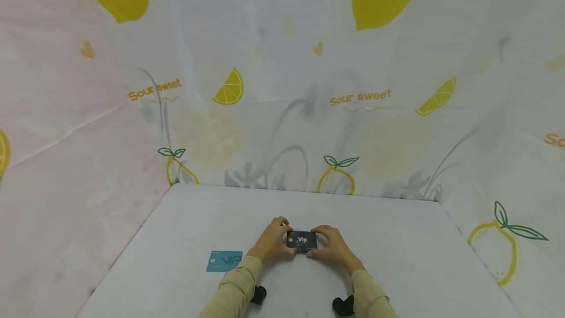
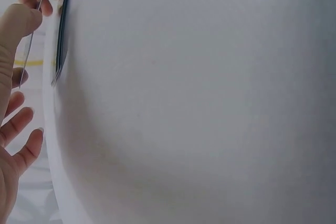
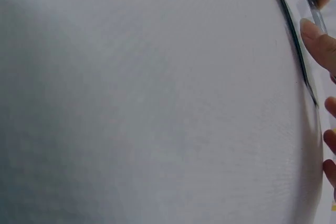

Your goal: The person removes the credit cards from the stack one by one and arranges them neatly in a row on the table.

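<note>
Black card, 1: oblong, matte-looking, with a pale chip near its 9 o'clock edge and "Vip" in white lettering (a smaller line below is too fine to read). It is held level between both hands, just above the table.
Left hand, 1: fingers closed to a pinch on the card's 9 o'clock end; the spare fingers spread loosely in the left wrist view.
Right hand, 1: fingers likewise pinching the 3 o'clock end.
Dark-edged item, 1 or more: flat on the table just beneath the held card (seen edge-on, so the count cannot be told).
Blue card, 1: flat, between 8 and 9 o'clock of the black card; dark "VIP", pale chip, partly covered by the left sleeve.
Backdrop: "Sour sweet" in orange, twice in full (a third is cut to "So" at 3 o'clock); 2 solid lemons at top, 3 outlined lemons with green leaves.
</note>
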Demonstrator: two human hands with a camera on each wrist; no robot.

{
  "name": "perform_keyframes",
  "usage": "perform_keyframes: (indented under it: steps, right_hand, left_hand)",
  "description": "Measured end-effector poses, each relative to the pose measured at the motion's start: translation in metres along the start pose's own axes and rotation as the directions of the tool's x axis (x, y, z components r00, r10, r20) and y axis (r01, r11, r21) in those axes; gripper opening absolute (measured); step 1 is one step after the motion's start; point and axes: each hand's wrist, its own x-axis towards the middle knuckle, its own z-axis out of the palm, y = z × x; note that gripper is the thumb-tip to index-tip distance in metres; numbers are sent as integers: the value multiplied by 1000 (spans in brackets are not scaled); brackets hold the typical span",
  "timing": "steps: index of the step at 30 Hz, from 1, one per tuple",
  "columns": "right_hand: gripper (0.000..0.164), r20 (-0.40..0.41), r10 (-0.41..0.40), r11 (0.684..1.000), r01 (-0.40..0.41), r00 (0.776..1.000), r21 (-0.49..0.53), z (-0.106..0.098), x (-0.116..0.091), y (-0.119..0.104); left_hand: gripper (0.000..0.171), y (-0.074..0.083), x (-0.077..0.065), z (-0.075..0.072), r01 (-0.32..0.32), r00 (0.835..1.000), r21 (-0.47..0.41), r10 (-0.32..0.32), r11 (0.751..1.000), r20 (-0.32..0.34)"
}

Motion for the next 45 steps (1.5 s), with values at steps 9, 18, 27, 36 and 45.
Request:
perform_keyframes:
  steps: [9,18,27,36,45]
  right_hand:
    - [59,-3,-89,996,89,996,-20,-2,-1,0]
    - [61,-27,-50,998,51,998,28,-2,-4,-2]
    - [59,-59,-72,997,74,996,38,-1,-8,-12]
    - [59,-63,-95,995,97,993,34,4,-8,-20]
    - [60,-82,-128,991,130,988,16,9,-9,-27]
  left_hand:
    - [51,4,-3,-9,1,999,-4,-1,1000,45]
    - [56,7,-4,-18,44,994,-78,-37,996,98]
    - [55,4,-10,-30,100,986,-172,-75,980,148]
    - [55,-1,-19,-32,116,987,-193,-92,974,130]
    - [54,-6,-24,-43,90,991,-192,-69,977,113]
